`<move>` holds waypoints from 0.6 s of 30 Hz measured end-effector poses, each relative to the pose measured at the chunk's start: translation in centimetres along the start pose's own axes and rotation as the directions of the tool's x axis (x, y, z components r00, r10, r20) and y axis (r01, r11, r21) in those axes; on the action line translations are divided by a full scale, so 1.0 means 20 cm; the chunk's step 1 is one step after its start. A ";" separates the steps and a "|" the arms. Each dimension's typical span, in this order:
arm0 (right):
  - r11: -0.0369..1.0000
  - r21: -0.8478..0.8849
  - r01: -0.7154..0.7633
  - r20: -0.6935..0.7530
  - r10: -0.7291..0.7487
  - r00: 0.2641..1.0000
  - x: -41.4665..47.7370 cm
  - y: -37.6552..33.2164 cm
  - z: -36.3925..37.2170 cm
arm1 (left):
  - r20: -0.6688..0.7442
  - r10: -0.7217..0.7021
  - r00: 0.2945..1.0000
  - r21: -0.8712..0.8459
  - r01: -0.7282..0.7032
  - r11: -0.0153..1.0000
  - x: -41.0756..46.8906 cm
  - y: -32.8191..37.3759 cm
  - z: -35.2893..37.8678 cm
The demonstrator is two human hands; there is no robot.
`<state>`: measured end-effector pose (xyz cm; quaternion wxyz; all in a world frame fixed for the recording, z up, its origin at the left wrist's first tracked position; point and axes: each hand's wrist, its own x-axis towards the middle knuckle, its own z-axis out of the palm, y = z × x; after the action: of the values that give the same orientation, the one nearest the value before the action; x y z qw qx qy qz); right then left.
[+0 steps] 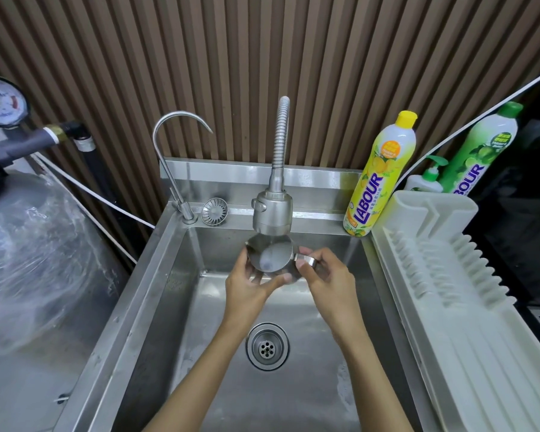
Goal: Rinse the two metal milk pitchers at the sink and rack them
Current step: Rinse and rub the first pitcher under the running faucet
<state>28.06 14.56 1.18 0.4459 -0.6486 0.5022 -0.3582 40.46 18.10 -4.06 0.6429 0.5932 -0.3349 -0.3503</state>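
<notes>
Centrally, left hand (249,286) and right hand (326,275) hold pitcher (270,255) off sink (169,307) walls.

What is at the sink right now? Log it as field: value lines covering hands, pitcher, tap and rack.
pitcher: small round stainless-steel milk pitcher, mouth up, held directly under the tap head
left hand: left hand cups the pitcher's body from below
right hand: right hand pinches the pitcher's handle
tap: flexible metal spray tap; water appears to run into the pitcher
sink: stainless-steel sink, hands over its basin
rack: white plastic dish rack, right of the sink
second pitcher: not in view
</notes>
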 end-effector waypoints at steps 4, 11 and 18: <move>0.879 0.461 -0.125 0.176 0.048 0.983 0.02 0.08 0.08 | -0.038 0.242 0.970 0.184 -0.231 0.955 0.04 0.05 -0.05; 0.820 0.513 -0.254 0.212 0.165 0.963 0.02 0.07 0.11 | -0.130 0.317 0.939 0.622 -0.172 0.764 -0.01 0.14 -0.07; 0.982 -0.146 -0.122 -0.046 0.116 0.992 0.03 -0.02 -0.02 | -0.125 0.072 0.990 0.515 0.003 0.857 -0.08 0.10 -0.03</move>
<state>28.05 13.91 1.60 0.4074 -0.6421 0.5736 -0.3045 40.16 19.93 -2.06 0.4893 0.7601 -0.3810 -0.1941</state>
